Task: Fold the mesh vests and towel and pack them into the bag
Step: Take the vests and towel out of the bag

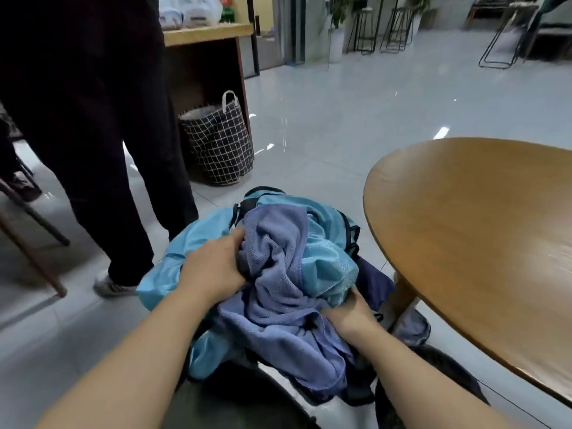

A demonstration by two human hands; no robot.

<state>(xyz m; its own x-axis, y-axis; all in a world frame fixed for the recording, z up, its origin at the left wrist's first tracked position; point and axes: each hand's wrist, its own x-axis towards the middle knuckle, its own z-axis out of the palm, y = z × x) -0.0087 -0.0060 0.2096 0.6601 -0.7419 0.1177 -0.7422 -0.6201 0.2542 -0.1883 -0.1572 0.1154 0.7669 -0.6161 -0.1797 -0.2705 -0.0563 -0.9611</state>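
Note:
A crumpled heap lies low in front of me: a lavender-blue towel (278, 292) on top of light turquoise mesh vests (328, 243). A dark navy bag (374, 283) shows under and behind the heap, mostly hidden. My left hand (216, 264) grips the towel's left side, its fingers buried in the folds. On the right, my right hand (349, 314) holds the pile's edge with its fingers tucked under towel and vest.
A round wooden table (483, 243) stands close on the right. A person in dark trousers (102, 156) stands on the left, next to a checked laundry basket (221, 140) under a wooden counter (207, 34). Grey tiled floor (325, 119) stretches beyond.

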